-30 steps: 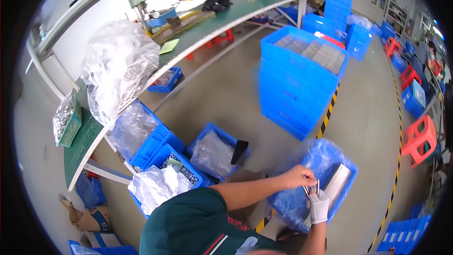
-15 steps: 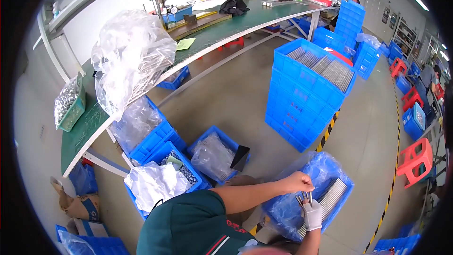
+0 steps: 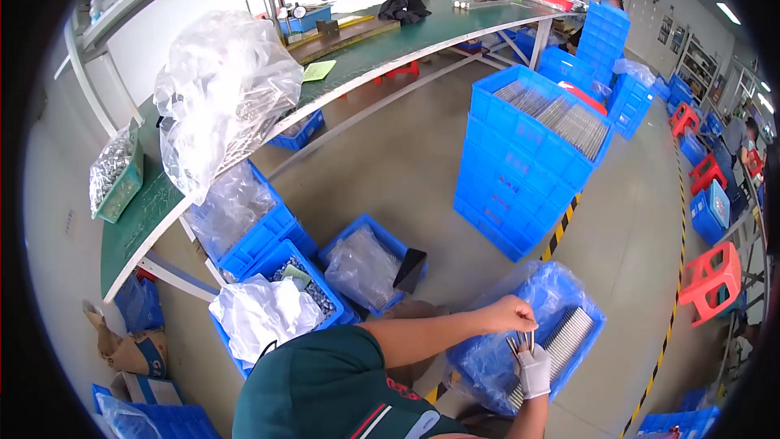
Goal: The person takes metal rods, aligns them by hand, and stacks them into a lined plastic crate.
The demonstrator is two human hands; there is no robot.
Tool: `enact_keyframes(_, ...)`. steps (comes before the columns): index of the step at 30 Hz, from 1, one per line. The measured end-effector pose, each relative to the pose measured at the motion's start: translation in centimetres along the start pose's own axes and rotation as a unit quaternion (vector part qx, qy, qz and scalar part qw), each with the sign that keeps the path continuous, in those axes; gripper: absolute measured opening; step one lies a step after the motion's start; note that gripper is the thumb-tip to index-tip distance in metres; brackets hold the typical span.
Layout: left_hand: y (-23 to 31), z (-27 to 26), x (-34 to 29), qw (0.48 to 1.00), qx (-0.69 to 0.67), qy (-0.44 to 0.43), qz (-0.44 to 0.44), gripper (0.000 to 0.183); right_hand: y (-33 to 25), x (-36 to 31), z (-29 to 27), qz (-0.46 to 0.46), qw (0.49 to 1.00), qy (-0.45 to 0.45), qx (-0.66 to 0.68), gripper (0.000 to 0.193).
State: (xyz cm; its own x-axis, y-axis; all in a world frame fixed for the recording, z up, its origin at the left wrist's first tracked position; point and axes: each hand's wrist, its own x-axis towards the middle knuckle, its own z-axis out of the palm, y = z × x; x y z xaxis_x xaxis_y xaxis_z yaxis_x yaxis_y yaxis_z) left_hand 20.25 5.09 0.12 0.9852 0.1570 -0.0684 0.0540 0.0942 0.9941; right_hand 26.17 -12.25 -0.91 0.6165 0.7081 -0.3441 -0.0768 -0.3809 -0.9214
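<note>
Over a blue crate [image 3: 600, 327] on the floor, both hands meet around a small bunch of slim metal rods [image 3: 522, 343]. My bare left hand [image 3: 512, 315] is closed, its fingertips pinched at the upper ends of the rods. My right hand [image 3: 535, 371], in a white glove, is wrapped around the bunch from below. Closely stacked metal rods [image 3: 569, 340] lie in a row along the right side of the crate. A clear plastic liner [image 3: 479, 354] covers its left part. My right fingers partly hide the lower ends of the held rods.
A tall stack of blue crates [image 3: 508, 187], rods in its top one, stands ahead. Left are parts crates, one holding white crumpled paper [image 3: 264, 313], and a green workbench [image 3: 357, 42] bearing a large plastic bag [image 3: 231, 89]. A dark phone-like slab [image 3: 410, 270] lies on another crate.
My view has shifted very slightly. Both hands stay together on the metal rods, with hardly any movement.
</note>
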Motion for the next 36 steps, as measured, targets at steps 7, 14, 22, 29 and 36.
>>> enact_keyframes(7, -0.5, 0.1, 0.2, 1.0, -0.019, 0.003, -0.002, 0.016, -0.2, -0.1, 0.0, 0.006, 1.0, -0.004, 0.001, 0.025)
enact_keyframes(14, -0.7, 0.2, 0.4, 0.999, -0.016, -0.027, 0.029, 0.014, 0.0, -0.1, 0.0, 0.013, 1.0, -0.01, 0.024, 0.024)
enact_keyframes(22, -0.6, 0.7, -0.2, 0.999, 0.023, -0.036, 0.009, 0.015, -0.5, -0.5, 0.4, 0.019, 0.998, 0.004, 0.055, 0.024)
enact_keyframes(29, -2.0, 1.6, -0.3, 0.97, -0.241, 0.005, -0.022, 0.018, -0.9, -1.4, 0.4, 0.044, 0.992, -0.095, 0.07, 0.023)
enact_keyframes(36, -2.3, 1.8, 0.2, 0.995, -0.019, -0.103, -0.01, 0.011, 3.2, 1.7, 2.0, -0.041, 0.983, -0.154, 0.093, 0.024)
